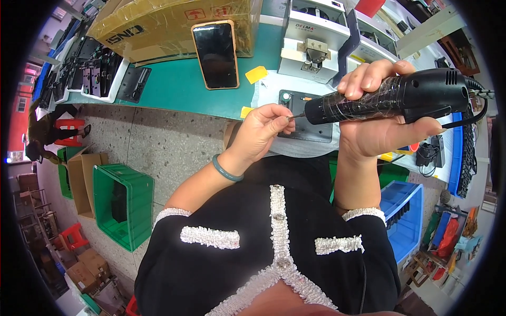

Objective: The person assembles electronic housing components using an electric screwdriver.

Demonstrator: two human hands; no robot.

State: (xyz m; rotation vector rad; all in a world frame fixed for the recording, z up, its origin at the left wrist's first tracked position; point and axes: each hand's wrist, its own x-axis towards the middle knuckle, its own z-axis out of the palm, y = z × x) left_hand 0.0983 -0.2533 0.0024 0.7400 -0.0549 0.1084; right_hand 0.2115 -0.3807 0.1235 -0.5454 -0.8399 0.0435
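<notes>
A black electric screwdriver (390, 99), its barrel wrapped in shiny tape, lies sideways in my right hand (366, 137), whose fingers and thumb close round its body. Its thin bit (298, 115) points left. At the tip of that bit, my left hand (263, 129) pinches with thumb and forefinger; whether a screw is also between them is too small to make out. Beneath the tool, a flat black plastic part (321, 132) rests on the table at my front, partly hidden by my hands. Just beyond it stands a white screw feeder (308, 60).
A phone (216, 55) leans on a large cardboard box (158, 31) on the green table (176, 89). Yellow paper pieces (256, 74) lie near it. A green crate (124, 205) stands left on the floor, a blue crate (406, 210) right. Another person (45, 129) is far left.
</notes>
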